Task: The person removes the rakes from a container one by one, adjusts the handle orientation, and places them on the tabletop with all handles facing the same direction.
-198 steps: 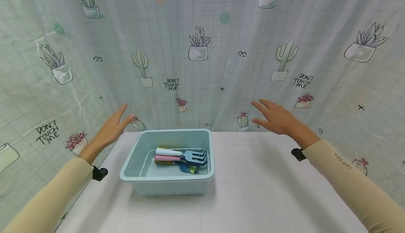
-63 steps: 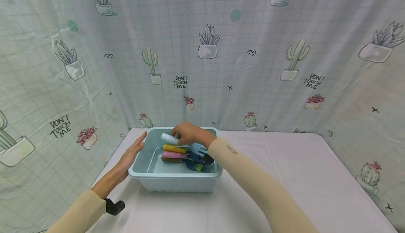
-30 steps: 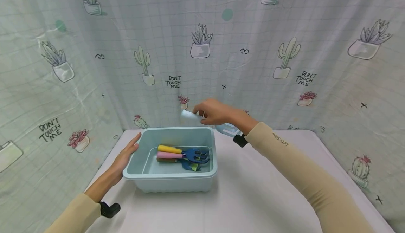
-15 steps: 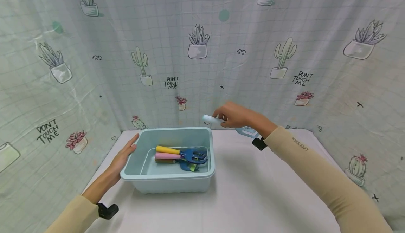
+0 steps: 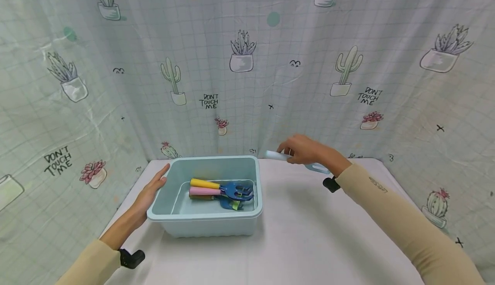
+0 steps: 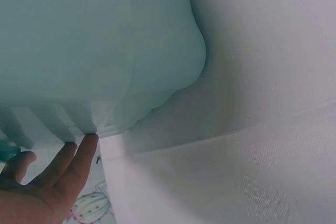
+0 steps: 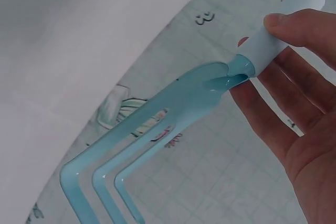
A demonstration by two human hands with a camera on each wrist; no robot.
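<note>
- One light-blue hand rake (image 7: pixel 194 93) is over the white table (image 5: pixel 328 237), right of the pale-blue basin (image 5: pixel 209 228); your right hand (image 5: pixel 305 149) pinches it between thumb and fingers.
- Your left hand (image 5: pixel 148 194), fingers extended, touches the basin's outer left side.
- Yellow-, pink- and brown-handled garden tools (image 5: pixel 206 191) lie inside it.

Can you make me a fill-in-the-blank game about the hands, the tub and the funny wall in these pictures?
1. The right hand holds a light blue rake with ____ bent prongs.
2. The left hand touches the ____ side of the tub.
3. In the tub, the pink handle lies between the brown handle and the ____ one.
4. Words on the backdrop say "DON'T ____ ME".

Missing words: three; left; yellow; TOUCH.
</note>
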